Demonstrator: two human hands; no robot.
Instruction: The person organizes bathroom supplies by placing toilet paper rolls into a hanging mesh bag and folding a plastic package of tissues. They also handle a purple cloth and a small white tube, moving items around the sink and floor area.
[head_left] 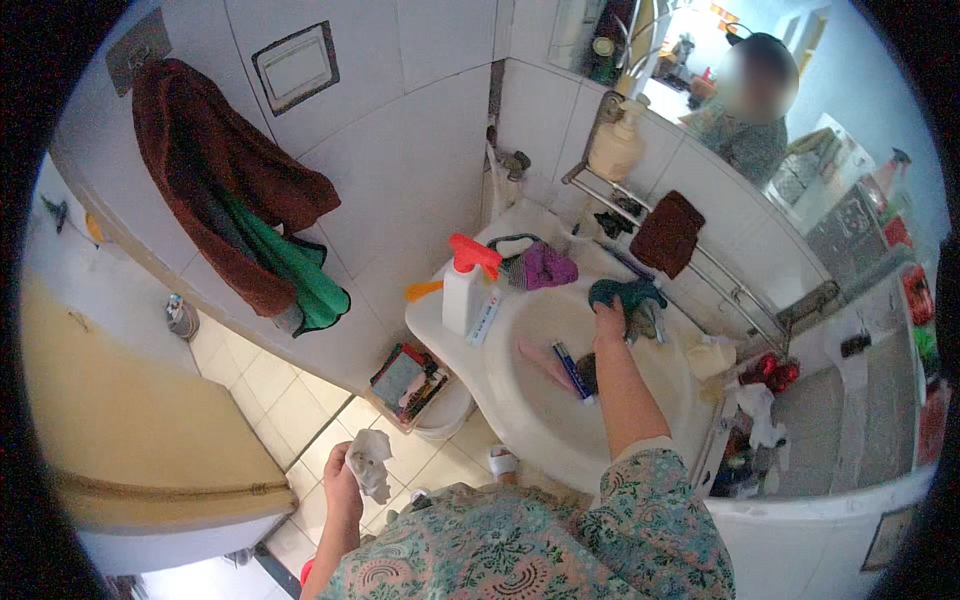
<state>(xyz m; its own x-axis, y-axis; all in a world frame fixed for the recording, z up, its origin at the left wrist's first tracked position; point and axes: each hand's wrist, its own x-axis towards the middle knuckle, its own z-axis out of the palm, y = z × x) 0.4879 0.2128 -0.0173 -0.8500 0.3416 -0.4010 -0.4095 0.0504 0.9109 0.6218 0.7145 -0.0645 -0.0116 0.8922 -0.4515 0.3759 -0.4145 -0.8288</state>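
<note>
The left hand [343,472], low at the near left and away from the sink, grasps a crumpled pale piece [371,464]; I cannot tell if this is paper or cloth. The right hand [611,322] reaches over the sink [535,425] and lies on a dark teal cloth [630,292] at its far right side — whether its fingers clench the cloth, I cannot tell. The cloth partly covers a greyish object [650,328], which is too unclear to name.

Inside the basin, to the left of the right forearm, lie a dark blue tube [573,373] and a pink item [544,360]. On the left rim, a white spray bottle [461,298] with a red head stands upright, and a light box [485,319] leans just beside it. These two things stand in the way between the left wall and the basin. Behind them is a purple cloth [548,266].

Along the far wall runs a metal rail [740,294], with a brown cloth [668,233] hanging on it; a cream pump bottle [617,145] stands farther left. On the left wall hangs a brown towel [215,170] together with a green cloth [270,262].
</note>
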